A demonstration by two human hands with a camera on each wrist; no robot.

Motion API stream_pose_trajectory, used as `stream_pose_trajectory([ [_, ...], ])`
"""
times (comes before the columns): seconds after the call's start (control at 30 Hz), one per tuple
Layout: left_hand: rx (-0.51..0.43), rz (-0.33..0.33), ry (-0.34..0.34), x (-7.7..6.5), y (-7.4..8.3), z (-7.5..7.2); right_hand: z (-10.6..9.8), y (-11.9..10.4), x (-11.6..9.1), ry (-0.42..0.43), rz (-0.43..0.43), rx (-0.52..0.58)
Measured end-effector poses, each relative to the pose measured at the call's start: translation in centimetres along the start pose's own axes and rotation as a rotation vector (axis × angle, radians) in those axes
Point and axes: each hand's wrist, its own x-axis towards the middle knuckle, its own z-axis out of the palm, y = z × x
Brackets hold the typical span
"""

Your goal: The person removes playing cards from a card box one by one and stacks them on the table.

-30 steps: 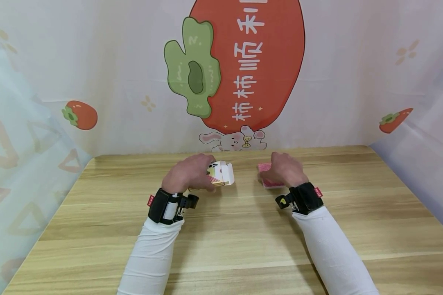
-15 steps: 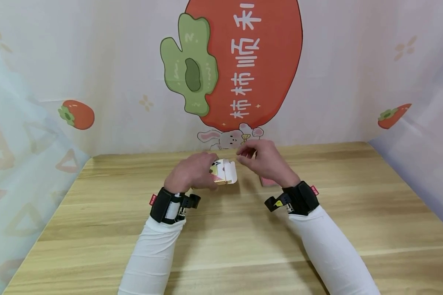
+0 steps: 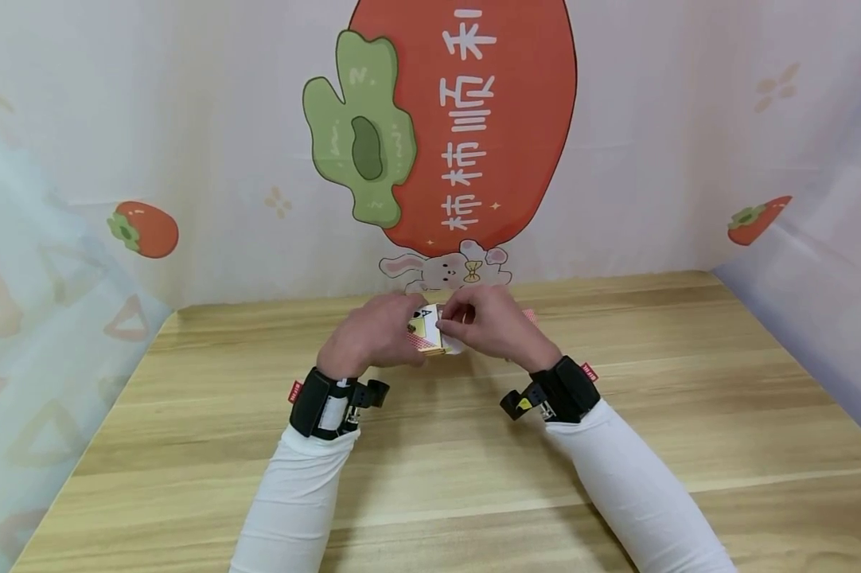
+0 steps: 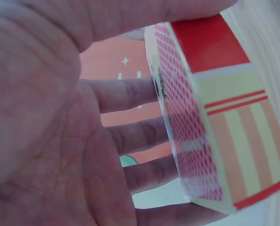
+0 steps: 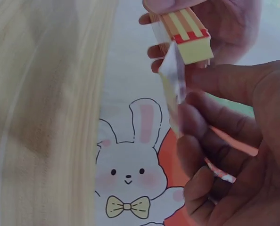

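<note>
A playing card box (image 3: 425,325) with a large A on its face is held in my left hand (image 3: 373,338). In the left wrist view, the thumb lies along one side of the box and the fingers reach behind it; its striped side and red-checked face show. At the box's right end, my right hand (image 3: 498,322) pinches the white end flap (image 5: 173,70) between thumb and forefinger, the other fingers curled in. Behind the right hand lies a red-backed pack of cards (image 3: 530,317), mostly hidden.
Both hands work over a wooden table (image 3: 430,477), near its back edge. A white backdrop cloth (image 3: 244,127) printed with a large persimmon and a rabbit (image 5: 130,165) hangs right behind. Each wrist carries a strapped black camera mount (image 3: 570,390).
My right hand has left the red-backed pack and moved left to the flap end of the box. The left hand keeps its hold on the box, nearly in the same place.
</note>
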Motion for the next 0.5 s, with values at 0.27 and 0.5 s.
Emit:
stream_pose_trajectory([
  [0.27, 0.011, 0.035, 0.007, -0.01, 0.08, 0.67, 0.73, 0.17, -0.13, 0.01, 0.119, 0.036],
  [0.5, 0.035, 0.038, 0.031, 0.02, 0.25, 0.39, 0.58, -0.11, -0.1, 0.029, 0.212, 0.045],
])
